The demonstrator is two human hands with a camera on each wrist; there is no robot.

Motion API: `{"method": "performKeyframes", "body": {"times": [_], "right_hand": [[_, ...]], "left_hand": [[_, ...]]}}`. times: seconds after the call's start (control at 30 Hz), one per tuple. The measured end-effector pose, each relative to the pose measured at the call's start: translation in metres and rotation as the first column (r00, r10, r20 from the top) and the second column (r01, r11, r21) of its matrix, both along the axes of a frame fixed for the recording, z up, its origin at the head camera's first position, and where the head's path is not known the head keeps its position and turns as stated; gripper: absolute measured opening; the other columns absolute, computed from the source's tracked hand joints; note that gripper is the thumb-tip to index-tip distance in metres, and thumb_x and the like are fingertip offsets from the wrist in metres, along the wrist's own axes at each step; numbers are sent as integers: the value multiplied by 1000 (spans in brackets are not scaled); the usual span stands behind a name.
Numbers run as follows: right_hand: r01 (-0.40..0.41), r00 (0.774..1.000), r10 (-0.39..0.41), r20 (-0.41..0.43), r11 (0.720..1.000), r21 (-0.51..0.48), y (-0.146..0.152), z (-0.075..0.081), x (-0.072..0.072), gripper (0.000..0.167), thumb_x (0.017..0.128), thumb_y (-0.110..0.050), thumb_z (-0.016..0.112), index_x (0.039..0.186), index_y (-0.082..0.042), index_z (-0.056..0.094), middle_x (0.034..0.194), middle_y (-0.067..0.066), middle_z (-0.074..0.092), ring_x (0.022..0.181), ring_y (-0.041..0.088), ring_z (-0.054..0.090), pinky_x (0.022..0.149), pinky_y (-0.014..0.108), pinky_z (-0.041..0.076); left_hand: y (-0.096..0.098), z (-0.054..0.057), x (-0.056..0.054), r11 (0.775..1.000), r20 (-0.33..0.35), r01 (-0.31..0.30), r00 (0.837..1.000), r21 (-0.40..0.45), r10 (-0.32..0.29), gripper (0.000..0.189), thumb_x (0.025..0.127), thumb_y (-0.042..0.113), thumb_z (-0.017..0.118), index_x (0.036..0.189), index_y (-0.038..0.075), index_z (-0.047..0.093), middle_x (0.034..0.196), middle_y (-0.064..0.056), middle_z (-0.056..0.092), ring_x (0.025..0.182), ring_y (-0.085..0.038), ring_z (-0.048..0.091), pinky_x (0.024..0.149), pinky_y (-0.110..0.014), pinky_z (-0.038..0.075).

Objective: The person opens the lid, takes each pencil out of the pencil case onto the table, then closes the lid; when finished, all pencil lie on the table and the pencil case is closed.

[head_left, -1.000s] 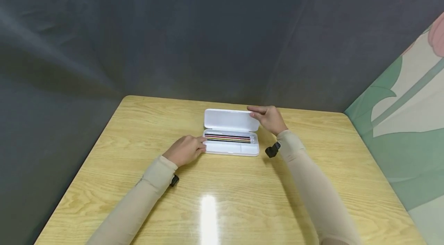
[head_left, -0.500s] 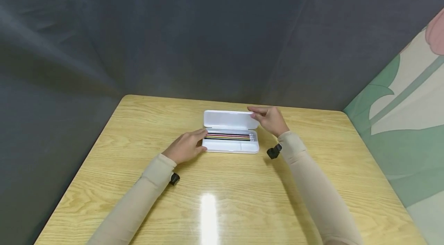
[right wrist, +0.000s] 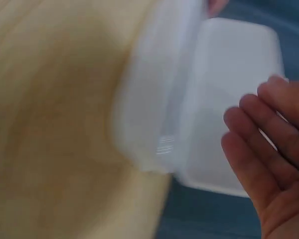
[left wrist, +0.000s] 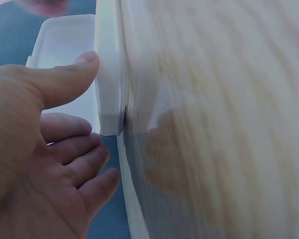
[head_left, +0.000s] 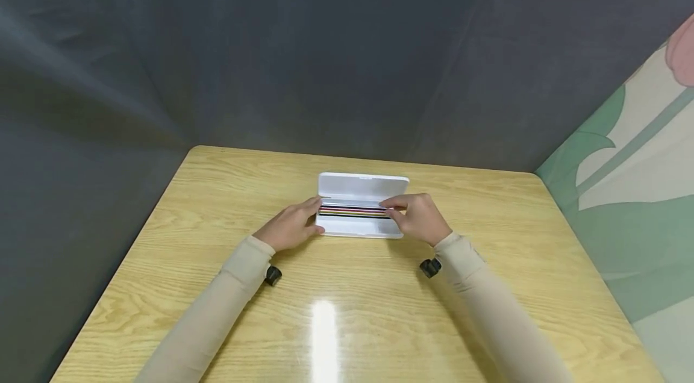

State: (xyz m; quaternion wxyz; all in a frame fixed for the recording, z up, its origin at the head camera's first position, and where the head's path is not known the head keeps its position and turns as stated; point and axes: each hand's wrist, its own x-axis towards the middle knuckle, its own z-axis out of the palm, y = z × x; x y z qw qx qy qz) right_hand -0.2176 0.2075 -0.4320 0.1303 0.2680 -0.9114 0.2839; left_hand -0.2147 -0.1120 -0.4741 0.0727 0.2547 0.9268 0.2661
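Observation:
A white pencil case (head_left: 358, 227) lies on the table with its hinged lid (head_left: 363, 185) standing up at the back. Several slim, dark, red and yellow pencils (head_left: 352, 212) lie side by side along the case. My left hand (head_left: 290, 226) holds the case's left end, thumb at the front corner and fingers at the back corner. Over the right ends of the pencils is my right hand (head_left: 420, 217), thumb and index finger close together; whether they touch the pencils cannot be seen. In the blurred right wrist view, the right fingers (right wrist: 249, 164) look fairly straight in front of the lid.
The wooden table (head_left: 244, 323) has a bright light reflection in front of the case. A dark curtain (head_left: 347, 58) hangs behind its back edge. A flowered cloth (head_left: 640, 190) hangs on the right.
My right hand has left the lid's right corner and come down and forward over the pencils' right ends. My left fingers have shifted from the pencils' left ends to the case's back-left corner.

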Motion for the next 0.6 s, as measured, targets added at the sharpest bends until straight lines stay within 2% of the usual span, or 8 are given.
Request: {"method": "performKeyframes", "body": {"times": [0.1,0.2,0.3,0.4,0.6], "right_hand": [[78,992,-83,92,995,57,2,-14,-9,15,92,-6,72,103,-9,82,95,7,81,81,15,75,63,23,55],[130,985,-138,103,988,87,4,-24,-17,15,91,-7,72,102,-11,83,95,7,81,74,13,70,62,25,54],[111,991,-120,51,982,150,3,-29,-26,16,91,-6,72,101,-11,83,94,5,81,67,11,66,61,28,55],[75,997,-76,-2,975,211,1,-33,-33,17,90,-4,72,100,-12,83,92,4,81,69,14,69,65,34,60],[44,999,-44,-8,962,269,-4,-38,-36,17,88,-3,72,97,-13,83,92,1,81,76,18,73,74,38,63]], "left_hand": [[0,2,-2,1000,22,5,1000,-5,-5,80,98,42,65,160,10,26,169,-7,24,154,-28,32,125,-43,35],[-1,1,-3,1000,41,12,999,-10,-11,80,99,42,64,161,11,24,169,-6,22,154,-27,30,126,-43,33],[-1,2,-4,1000,48,11,999,-7,-11,78,100,42,63,161,12,24,169,-5,20,155,-27,29,126,-43,33],[-1,3,-4,1000,54,8,998,2,-8,78,100,41,63,161,12,24,169,-5,20,155,-27,29,126,-44,33],[1,2,-1,1000,87,3,996,11,-4,78,100,41,63,160,11,25,169,-6,20,156,-27,27,127,-44,31]]}}
